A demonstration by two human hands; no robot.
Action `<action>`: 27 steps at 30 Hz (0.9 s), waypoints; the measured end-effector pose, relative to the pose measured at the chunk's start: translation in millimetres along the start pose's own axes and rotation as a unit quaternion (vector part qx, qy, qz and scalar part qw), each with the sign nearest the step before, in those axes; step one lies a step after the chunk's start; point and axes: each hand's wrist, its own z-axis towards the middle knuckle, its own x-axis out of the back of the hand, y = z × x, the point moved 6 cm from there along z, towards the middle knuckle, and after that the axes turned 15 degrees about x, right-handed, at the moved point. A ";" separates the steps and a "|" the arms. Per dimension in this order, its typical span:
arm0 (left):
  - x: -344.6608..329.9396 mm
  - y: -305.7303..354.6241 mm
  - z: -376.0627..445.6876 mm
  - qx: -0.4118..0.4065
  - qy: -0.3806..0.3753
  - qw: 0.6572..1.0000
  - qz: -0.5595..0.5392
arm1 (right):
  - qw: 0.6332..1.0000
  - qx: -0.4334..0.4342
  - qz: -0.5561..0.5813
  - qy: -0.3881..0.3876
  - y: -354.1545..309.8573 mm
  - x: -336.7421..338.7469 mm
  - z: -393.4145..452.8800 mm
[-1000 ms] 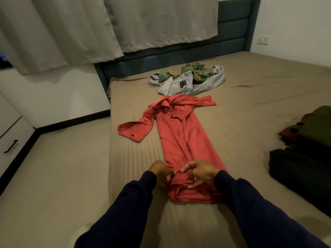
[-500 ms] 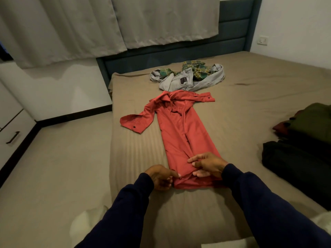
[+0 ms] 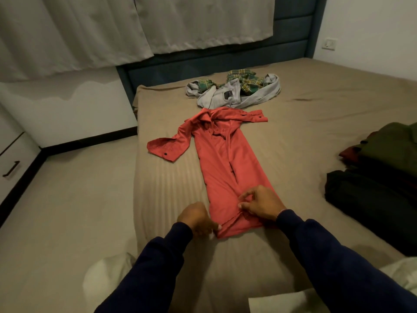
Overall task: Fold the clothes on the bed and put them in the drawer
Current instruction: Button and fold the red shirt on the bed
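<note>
Tan bedding is covering the bed [image 3: 316, 114] beneath grey curtains. Fingers [image 3: 244, 205] of the right hand [image 3: 261, 205] are pinching a fold at the red shirt's [image 3: 225, 172] near hem; the left hand [image 3: 196, 219], fingers curled, is gripping the hem's corner at 7 o'clock. At 12 o'clock, grey and green plaid clothes [image 3: 237, 91] are lying heaped. Folded dark clothes [image 3: 379, 177] are sitting at 3 o'clock.

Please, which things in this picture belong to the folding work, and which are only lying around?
Job:
red shirt, gripped at its near hem by left hand and right hand
grey and plaid clothes heap
folded dark stack
drawer

Just there:
curtains
wall socket
headboard
</note>
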 end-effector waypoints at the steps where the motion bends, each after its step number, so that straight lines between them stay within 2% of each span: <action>1: 4.6 1.9 -1.2 -0.030 0.081 0.996 0.022 | 0.998 0.032 -0.050 0.001 -2.7 1.0 0.8; 2: 6.5 4.3 -4.7 -0.067 0.145 0.987 0.031 | 0.995 0.060 -0.079 -0.008 -3.1 -2.0 1.6; 3: 4.8 7.0 -9.8 -0.106 0.177 0.978 0.022 | 0.992 0.082 -0.092 -0.021 -2.7 -5.5 1.5; 6: -9.8 9.5 -16.6 -0.186 0.204 0.961 0.017 | 0.989 0.109 -0.094 -0.039 5.0 -13.9 -0.6; 10: -26.8 1.6 -16.2 -0.212 0.191 0.955 0.076 | 0.992 0.104 -0.049 -0.056 11.8 -10.2 -2.9; 13: -21.9 2.2 -15.1 -0.209 0.199 0.949 0.127 | 0.995 0.093 -0.027 -0.026 15.0 7.8 -5.6; 15: -13.0 12.0 -19.1 -0.213 0.235 0.942 0.108 | 0.997 0.075 -0.018 -0.012 20.3 18.2 -11.9; 17: -6.4 29.2 -26.0 -0.235 0.285 0.926 0.080 | 0.997 0.067 -0.001 -0.040 23.2 16.0 -19.1; 19: -10.5 47.4 -32.9 -0.279 0.313 0.905 0.065 | 0.994 0.079 -0.024 -0.067 24.4 6.2 -26.2; 21: -22.8 61.8 -31.0 -0.317 0.307 0.893 0.089 | 0.990 0.104 -0.070 -0.065 22.2 -0.8 -32.1; 24: -37.6 70.9 -25.6 -0.321 0.295 0.890 0.132 | 0.980 0.150 -0.117 -0.051 13.9 -4.9 -37.0; 27: -43.3 73.8 -20.0 -0.311 0.290 0.893 0.150 | 0.978 0.168 -0.113 -0.049 9.3 -3.3 -38.2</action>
